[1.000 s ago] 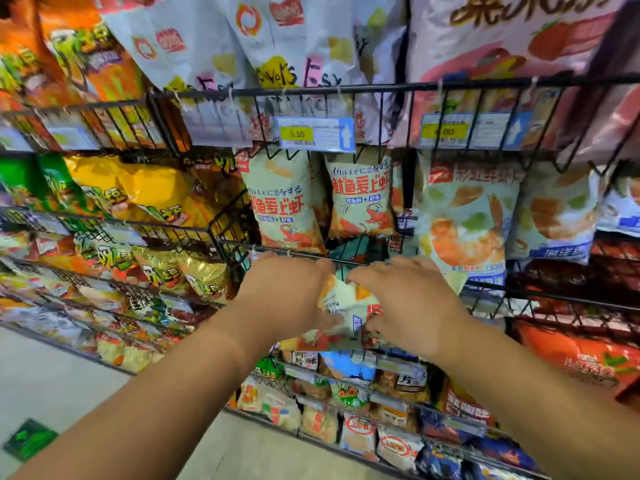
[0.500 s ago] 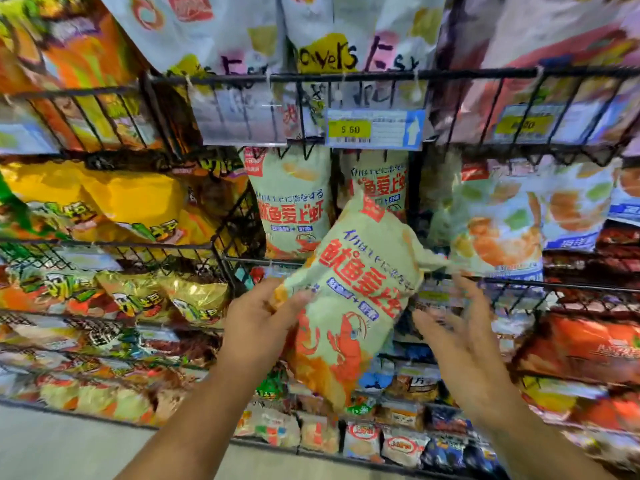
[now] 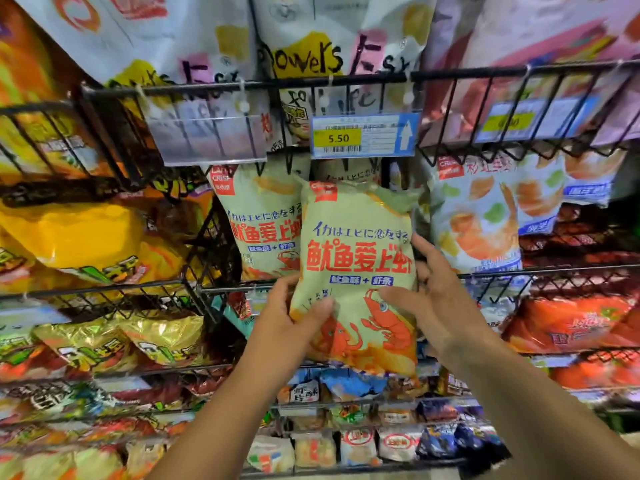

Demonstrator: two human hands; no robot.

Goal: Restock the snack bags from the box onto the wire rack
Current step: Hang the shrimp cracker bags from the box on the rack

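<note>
Two hands held one snack bag [image 3: 356, 258] upright in front of the wire rack [image 3: 207, 86], level with its middle basket and just under the tier above. The bag was pale green, with red characters across the middle and two red sea creatures drawn near the bottom, one of them a shrimp. The left hand [image 3: 291, 317] gripped the lower left edge, with the thumb laid across the front and the other fingers hidden behind the bag. The right hand [image 3: 436, 292] took the right edge, its thumb pressed on the front beside the drawn shrimp and its fingertips showing along the side higher up. Both hands were closed on the one bag.

Two matching bags [image 3: 258, 220] stood in the basket behind it. One was in plain sight just to the left, overlapped by the held bag. The other was almost wholly hidden, with only its top strip showing above. On the rail over them hung one price label [image 3: 363, 135] reading 5.50 with a white arrow pointing up. One clear label holder [image 3: 207, 140] hung to its left, and one blurred label [image 3: 533, 121] far to the right could not be read. Right of the held bag stood two prawn-picture bags [image 3: 481, 216]. To the left lay yellow bags [image 3: 69, 237], piled so that their number could not be told
</note>
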